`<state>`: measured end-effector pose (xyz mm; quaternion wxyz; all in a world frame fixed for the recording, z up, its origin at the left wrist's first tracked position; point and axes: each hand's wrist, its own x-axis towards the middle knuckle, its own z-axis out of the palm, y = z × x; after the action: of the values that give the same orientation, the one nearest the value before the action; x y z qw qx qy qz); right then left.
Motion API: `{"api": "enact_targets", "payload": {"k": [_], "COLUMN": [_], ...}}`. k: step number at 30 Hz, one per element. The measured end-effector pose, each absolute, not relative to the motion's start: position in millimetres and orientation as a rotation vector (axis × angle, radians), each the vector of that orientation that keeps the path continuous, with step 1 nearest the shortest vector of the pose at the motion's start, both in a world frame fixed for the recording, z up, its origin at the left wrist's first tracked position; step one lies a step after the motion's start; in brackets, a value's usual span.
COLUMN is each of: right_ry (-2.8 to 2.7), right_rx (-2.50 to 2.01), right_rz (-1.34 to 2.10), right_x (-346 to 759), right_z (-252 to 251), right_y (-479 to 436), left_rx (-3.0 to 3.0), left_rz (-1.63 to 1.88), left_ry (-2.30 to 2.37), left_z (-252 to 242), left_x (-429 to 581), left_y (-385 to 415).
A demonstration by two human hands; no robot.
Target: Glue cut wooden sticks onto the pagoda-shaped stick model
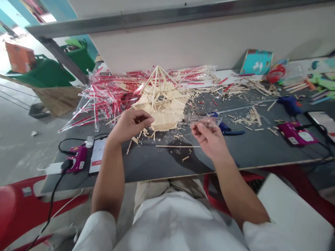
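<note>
At the far left a red chair (15,205) stands by the end of the dark counter (256,150), with a green bin (49,75) on the floor farther back. Near the counter's left end sits a purple power block (80,157) with a black plug in it; beside it lies a phone (96,155), partly covered by the left forearm. Behind these, a heap of clear and red wrappers (96,101) spreads along the back.

The left hand (128,124) is at the front left of the stick model (166,120), thumb and forefinger drawn near each other — whether anything is between them, I cannot tell. The model stands in the middle of the counter, a wide pale base with a pointed frame of sticks rising from it. In front of it lies a single stick (175,146) among scattered offcuts.

To the right of the model, the right hand (210,137) is raised, its fingers pinched on a piece of clear plastic (216,121). Just past it lies a blue-handled tool (225,129). Farther right come a teal box (256,62) leaning at the back, a blue glue gun (290,104), a second purple block (294,129) and — at the edge — another phone (320,120).
</note>
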<state>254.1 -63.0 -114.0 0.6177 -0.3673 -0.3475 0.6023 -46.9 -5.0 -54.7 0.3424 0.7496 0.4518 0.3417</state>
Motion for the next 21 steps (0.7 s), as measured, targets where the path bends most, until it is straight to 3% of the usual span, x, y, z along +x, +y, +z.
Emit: {"api": "enact_targets", "payload": {"k": [7,12,17,21], "right_ry": [-1.25,-1.343,-1.383,-1.289], "right_rx": [-1.15,-1.17,-1.321,-1.32], "right_rz": [1.417,1.543,1.388,1.269], "right_x": [265,277,283,289], "right_z": [-153,-175,-174,-170], "right_y": [-149,-198,-203,-197], "left_rx": [1.307,0.927,1.135,1.765], "left_rz": [1.248,1.29,1.189,0.986], "left_ry": [1.063,1.274,1.397,1.688], "left_z": [-105,-147,-145,-117], "left_x": [-34,-26,-42,-79], "left_y": [-114,-172,-160,-93]}}
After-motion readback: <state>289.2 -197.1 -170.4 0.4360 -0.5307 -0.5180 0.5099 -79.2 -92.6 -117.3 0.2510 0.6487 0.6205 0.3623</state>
